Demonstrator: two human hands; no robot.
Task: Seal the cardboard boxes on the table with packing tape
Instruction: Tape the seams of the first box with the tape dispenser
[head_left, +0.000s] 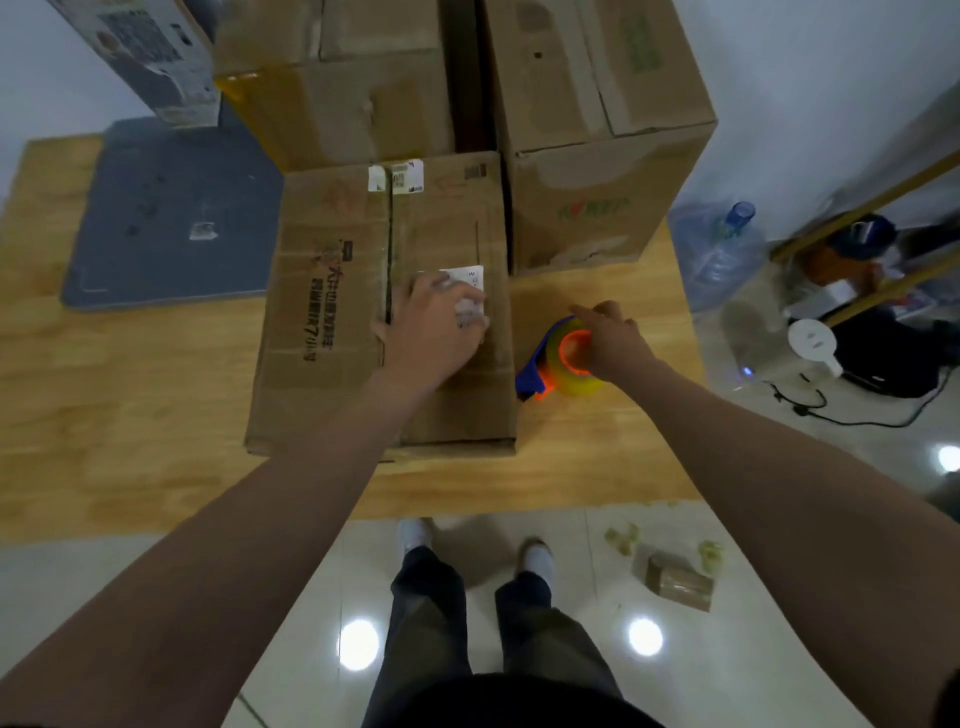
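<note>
Pale wood makes up the bench (130, 389) across the head view, with glossy floor tiles (727, 649) below its near edge. A flat cardboard box (322, 312) lies at the bench's middle, its top flaps closed along a centre seam. The left hand (436, 327) rests on that box just right of the seam, fingers spread flat over a white label (470, 278). Just beside the box's right side sits the tape dispenser (563, 364), a yellow roll on an orange core with a blue handle. The right hand (613, 338) grips its roll from above, fingers curled over the rim. Two taller boxes (597, 156) stand behind, a grey mat (171, 218) lies to the left, and a water jug (722, 254) stands on the floor at right.
</note>
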